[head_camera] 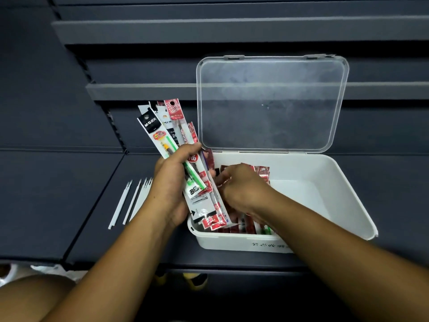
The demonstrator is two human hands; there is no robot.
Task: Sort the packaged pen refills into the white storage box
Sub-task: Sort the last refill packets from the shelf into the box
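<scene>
Nearest the camera: a bare knee (34,296) at lower left, and yellow-toed shoes (195,281) below the front edge of the dark shelf (69,194). Both forearms reach forward over that edge.

Left hand (171,182): fingers and thumb curled tight round a bundle of packaged refills (176,135), gripped near its lower half. The bundle fans up and to the left. The front pack has a black header and a green refill, and the one behind has a red header. The lower ends of the packs hang over the near-left corner of the white storage box (232,242).

Right hand (241,189): inside the box at its left end, back of the hand up, fingertips close to the bundle and on top of the red packs (262,173) lying there. The fingers are bent, but whether they pinch a pack cannot be told, as the hand covers them.

Box: sits on the shelf, with printed characters on the front wall, partly hidden by the right forearm. Packs fill its left part and bare white floor shows on the right. The clear lid (271,103) stands open, hinged at the far rim.

Left of the box: loose white refills (120,203) lie on the shelf in rough parallel, apart from the box.

Farthest: a slatted back panel (162,31), dark grey.
</scene>
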